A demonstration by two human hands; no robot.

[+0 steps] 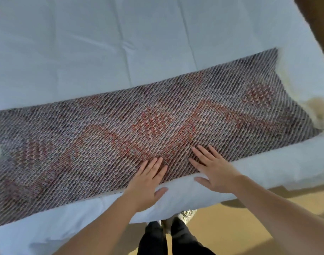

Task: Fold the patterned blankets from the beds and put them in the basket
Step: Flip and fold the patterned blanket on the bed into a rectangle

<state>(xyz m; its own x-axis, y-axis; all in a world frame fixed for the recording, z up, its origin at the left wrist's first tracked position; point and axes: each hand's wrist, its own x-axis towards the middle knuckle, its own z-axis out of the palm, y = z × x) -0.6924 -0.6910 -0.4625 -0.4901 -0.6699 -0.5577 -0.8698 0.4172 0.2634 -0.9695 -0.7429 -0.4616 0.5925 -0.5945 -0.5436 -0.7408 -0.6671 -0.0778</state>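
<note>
1. The bed stretches far ahead of both hands. It is covered in a smooth, pale blue sheet with a few soft creases.
2. The blanket lies flat on the bed as one long strip, running out to either side of the hands and just ahead of them. Its weave is coarse, with fine diagonal ribs in grey and white and a red-orange pattern of diamonds and zigzags.
3. The floor below and behind the hands is tan and smooth.
4. The left hand lies palm down on the near edge of the blanket. Its fingers are straight and it grips nothing, with the thumb out over the sheet.
5. The right hand lies just beside it, flat in the same way, with the fingers slightly fanned.
6. A fluffy cream fringe trims the blanket's end far to the right of the hands.
7. Dark trousers and a pale shoe show beneath the hands.
</note>
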